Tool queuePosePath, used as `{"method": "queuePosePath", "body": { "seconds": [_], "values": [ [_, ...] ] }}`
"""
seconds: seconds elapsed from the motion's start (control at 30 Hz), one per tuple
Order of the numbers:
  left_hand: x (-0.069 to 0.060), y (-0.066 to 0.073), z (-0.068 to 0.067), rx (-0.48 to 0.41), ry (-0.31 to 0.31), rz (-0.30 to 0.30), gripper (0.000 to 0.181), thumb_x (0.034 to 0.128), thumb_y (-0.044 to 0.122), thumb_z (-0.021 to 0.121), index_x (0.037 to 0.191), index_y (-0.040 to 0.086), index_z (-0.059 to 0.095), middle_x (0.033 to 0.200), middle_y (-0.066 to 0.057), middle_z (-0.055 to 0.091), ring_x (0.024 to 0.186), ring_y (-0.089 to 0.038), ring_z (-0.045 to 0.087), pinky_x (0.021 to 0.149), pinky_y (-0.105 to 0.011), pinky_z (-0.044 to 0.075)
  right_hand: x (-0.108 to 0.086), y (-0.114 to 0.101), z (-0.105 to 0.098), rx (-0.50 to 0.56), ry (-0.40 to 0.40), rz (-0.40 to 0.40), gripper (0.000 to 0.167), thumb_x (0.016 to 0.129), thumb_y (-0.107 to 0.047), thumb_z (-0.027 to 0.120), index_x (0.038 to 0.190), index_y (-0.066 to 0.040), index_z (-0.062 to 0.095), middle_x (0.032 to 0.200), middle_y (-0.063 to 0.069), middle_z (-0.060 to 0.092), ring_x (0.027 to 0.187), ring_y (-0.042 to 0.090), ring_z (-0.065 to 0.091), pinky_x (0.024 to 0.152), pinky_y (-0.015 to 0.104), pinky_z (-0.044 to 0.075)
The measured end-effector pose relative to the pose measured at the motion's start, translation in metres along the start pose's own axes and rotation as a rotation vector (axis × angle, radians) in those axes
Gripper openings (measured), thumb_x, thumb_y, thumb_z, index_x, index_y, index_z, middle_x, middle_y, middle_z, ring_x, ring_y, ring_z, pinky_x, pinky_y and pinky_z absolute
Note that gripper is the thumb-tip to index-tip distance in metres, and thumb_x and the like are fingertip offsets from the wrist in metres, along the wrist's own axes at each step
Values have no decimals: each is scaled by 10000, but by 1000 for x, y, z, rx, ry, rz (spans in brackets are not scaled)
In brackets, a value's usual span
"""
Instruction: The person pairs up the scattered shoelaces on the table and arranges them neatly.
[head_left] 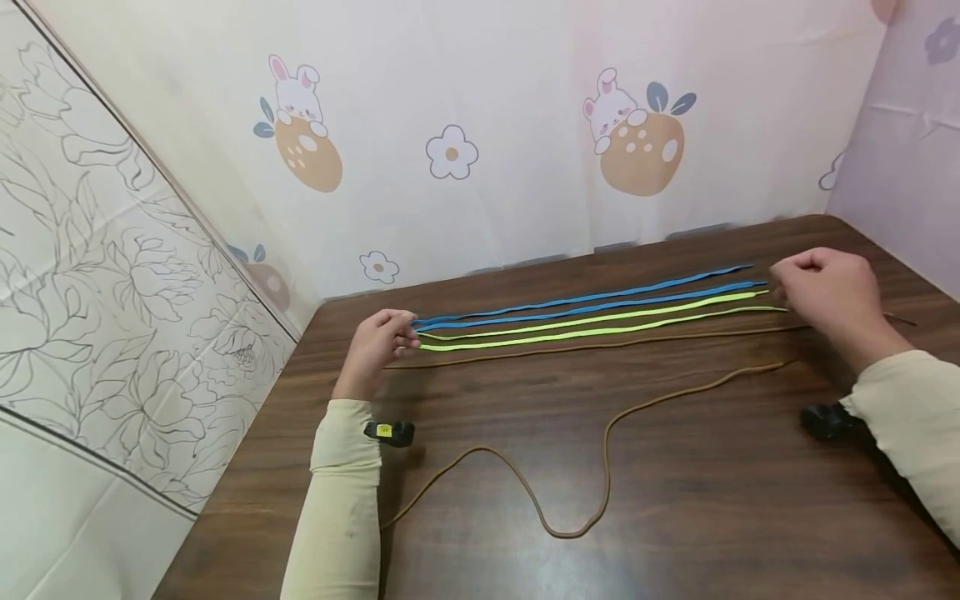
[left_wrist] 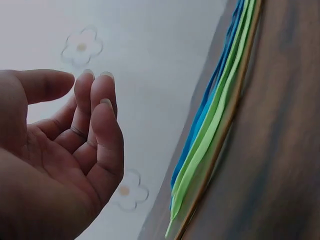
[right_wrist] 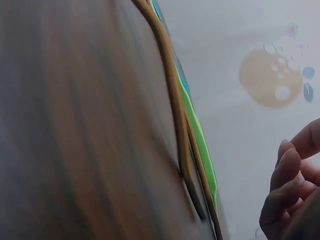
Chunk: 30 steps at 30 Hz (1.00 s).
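Observation:
Two blue laces (head_left: 652, 287), two yellow-green laces (head_left: 525, 340) and one brown lace (head_left: 540, 352) lie stretched side by side across the table. A second brown lace (head_left: 606, 467) winds in loose curves nearer the front. In the head view my left hand (head_left: 375, 346) is at the left ends of the row. Its fingers (left_wrist: 107, 135) are loosely bent in the left wrist view, with nothing between them and the thumb. My right hand (head_left: 832, 292) is at the right ends, its fingers (right_wrist: 282, 197) bent and partly out of the right wrist view; no lace shows in them.
The dark wooden table (head_left: 675, 517) meets a patterned cloth backdrop (head_left: 517, 125) along its far edge. A white floral panel (head_left: 135, 250) stands at the left. Black wrist devices (head_left: 401, 433) are worn at both cuffs.

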<state>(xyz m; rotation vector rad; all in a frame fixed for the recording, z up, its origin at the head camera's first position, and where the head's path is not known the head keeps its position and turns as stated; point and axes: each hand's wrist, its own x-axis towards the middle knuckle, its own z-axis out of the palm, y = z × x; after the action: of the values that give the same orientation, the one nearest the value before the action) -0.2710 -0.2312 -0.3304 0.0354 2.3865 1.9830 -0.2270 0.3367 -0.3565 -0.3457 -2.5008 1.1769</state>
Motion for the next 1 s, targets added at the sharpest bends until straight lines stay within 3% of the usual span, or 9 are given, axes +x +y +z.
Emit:
{"method": "queuePosePath", "body": {
  "seconds": [0.13, 0.27, 0.43, 0.63, 0.87, 1.0],
  "values": [
    [-6, -1, 16, 46, -64, 23, 236, 1025, 219, 594, 1137, 15, 632, 878, -91, 631, 786, -181, 670, 846, -436, 565, -8, -13, 12, -4, -59, -46, 315, 965, -334, 524, 932, -65, 685, 693, -126, 612, 638, 95, 518, 529, 291, 420],
    [-12, -1, 33, 111, -131, 43, 249, 1032, 231, 591, 1129, 5, 627, 886, -103, 634, 809, -205, 666, 851, -462, 557, -17, -24, 24, -4, -144, -96, 368, 995, -348, 511, 1038, -17, 664, 763, 0, 660, 651, 139, 584, 542, 302, 442],
    [-17, 3, 48, 230, -287, 81, 260, 1031, 250, 592, 1140, 18, 635, 915, -126, 658, 848, -249, 663, 835, -490, 553, -23, -34, 34, 30, -293, -156, 386, 1037, -338, 507, 1145, 11, 633, 820, 106, 657, 676, 211, 585, 560, 322, 479],
    [-18, 5, 51, 438, -484, 159, 310, 1031, 251, 588, 1180, -17, 633, 930, -112, 678, 869, -273, 651, 819, -448, 558, -27, -42, 40, 54, -439, -222, 307, 1045, -237, 541, 1191, 22, 621, 837, 128, 649, 682, 211, 615, 600, 325, 529],
    [-22, 7, 57, 502, -648, 113, 228, 991, 183, 635, 1140, 11, 655, 908, -78, 680, 874, -314, 655, 805, -449, 550, -39, -59, 46, 61, -550, -348, 215, 1023, -197, 596, 1128, -17, 651, 823, 109, 642, 668, 227, 614, 592, 320, 521],
    [-24, 8, 63, 560, -737, 98, 200, 940, 174, 706, 1097, 55, 677, 890, -46, 692, 852, -259, 660, 775, -357, 537, -44, -68, 51, 34, -597, -393, 189, 1012, -216, 625, 1094, -52, 672, 793, 88, 624, 643, 204, 588, 562, 314, 494]
  ]
}}
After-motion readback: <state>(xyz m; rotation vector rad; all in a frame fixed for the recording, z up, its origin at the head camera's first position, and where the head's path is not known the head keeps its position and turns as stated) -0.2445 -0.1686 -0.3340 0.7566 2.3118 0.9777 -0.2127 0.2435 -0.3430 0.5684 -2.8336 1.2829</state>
